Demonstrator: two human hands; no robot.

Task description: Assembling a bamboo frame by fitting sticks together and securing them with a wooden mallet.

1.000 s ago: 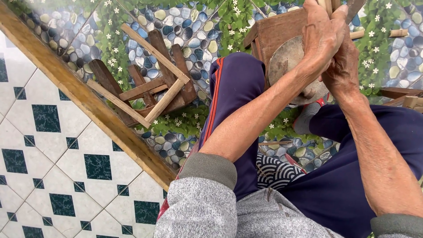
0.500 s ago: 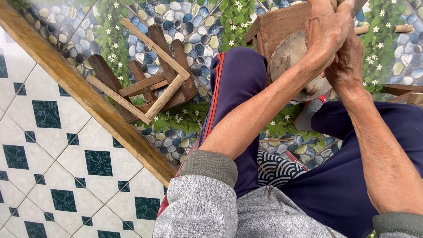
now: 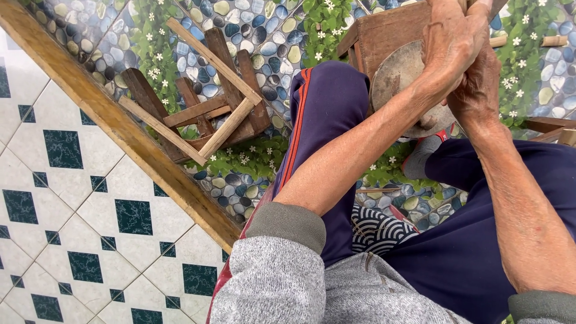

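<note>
My left hand (image 3: 451, 43) is raised at the top right, fingers closed around a thin wooden stick (image 3: 469, 3) that runs out of the top edge. Pressed against it from behind is my right hand (image 3: 480, 90), fingers curled; what it grips is hidden. Just below both hands a round, worn wooden disc (image 3: 399, 75) leans against a brown wooden block (image 3: 390, 33). My legs in dark blue trousers (image 3: 327, 102) stretch out under the arms.
A small wooden stool frame (image 3: 198, 117) lies on the pebble-and-flower patterned floor (image 3: 252, 24). A long wooden beam (image 3: 120, 129) divides that floor from white and dark green tiles (image 3: 90, 204). A bamboo stick (image 3: 553, 41) lies at the far right.
Both hands stay clasped together at the top right, with only a slight shift. The view has drifted a little.
</note>
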